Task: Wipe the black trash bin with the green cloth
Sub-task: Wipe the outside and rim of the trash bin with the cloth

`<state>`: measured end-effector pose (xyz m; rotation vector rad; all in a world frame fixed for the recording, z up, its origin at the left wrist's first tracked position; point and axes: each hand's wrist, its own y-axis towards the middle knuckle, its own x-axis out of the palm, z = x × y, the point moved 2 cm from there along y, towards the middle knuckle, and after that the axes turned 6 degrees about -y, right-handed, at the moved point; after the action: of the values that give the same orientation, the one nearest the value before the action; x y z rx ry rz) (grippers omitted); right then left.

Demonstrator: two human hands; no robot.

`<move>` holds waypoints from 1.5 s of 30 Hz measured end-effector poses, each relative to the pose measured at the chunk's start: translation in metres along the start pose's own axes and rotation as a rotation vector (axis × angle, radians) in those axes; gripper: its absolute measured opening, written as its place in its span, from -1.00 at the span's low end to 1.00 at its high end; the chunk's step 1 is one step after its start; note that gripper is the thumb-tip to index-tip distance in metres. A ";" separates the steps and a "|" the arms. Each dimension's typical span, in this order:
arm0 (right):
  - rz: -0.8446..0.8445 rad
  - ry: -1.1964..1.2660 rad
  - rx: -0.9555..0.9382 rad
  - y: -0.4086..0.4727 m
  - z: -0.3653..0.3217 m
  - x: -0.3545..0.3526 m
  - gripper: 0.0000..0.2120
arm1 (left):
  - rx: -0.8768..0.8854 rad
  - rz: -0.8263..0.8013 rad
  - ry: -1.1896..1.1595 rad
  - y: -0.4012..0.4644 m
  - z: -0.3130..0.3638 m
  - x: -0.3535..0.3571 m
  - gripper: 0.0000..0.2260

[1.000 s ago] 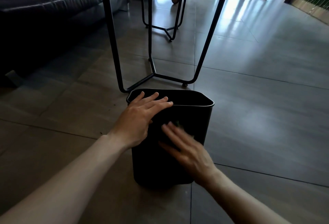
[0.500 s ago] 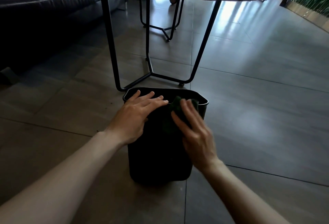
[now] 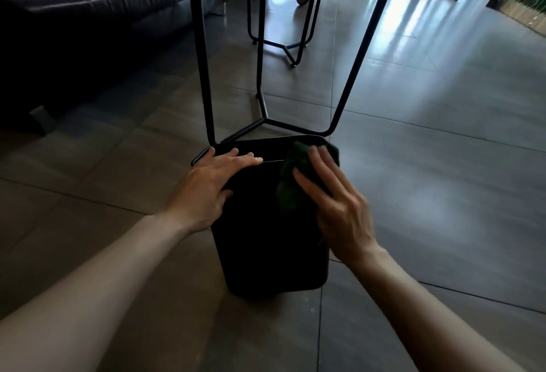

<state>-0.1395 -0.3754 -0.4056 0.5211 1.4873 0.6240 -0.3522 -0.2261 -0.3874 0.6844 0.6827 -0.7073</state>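
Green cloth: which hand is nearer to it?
Right. The right hand presses the green cloth against the black trash bin; the left hand rests on the bin's rim, apart from the cloth.

Your left hand (image 3: 211, 184) lies flat, palm down, on the rim of the black trash bin (image 3: 266, 253), fingers straight and close together. Your right hand (image 3: 339, 209) presses the green cloth (image 3: 291, 185) with straight, spread fingers. Both bare forearms reach forward and angle inward.
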 end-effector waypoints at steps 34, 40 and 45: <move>-0.175 -0.014 -0.328 -0.023 0.006 -0.005 -0.70 | 0.070 -0.060 0.026 0.003 0.015 0.007 -0.26; -0.151 0.003 -0.293 -0.032 0.000 0.001 -0.70 | 0.068 -0.059 0.011 0.002 0.017 0.005 -0.27; -0.446 -0.052 -0.664 -0.094 -0.033 0.023 -0.71 | 0.072 -0.070 0.011 0.000 0.018 0.007 -0.27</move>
<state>-0.1665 -0.4320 -0.4861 -0.2992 1.1966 0.6907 -0.3428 -0.2414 -0.3821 0.7337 0.6971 -0.7964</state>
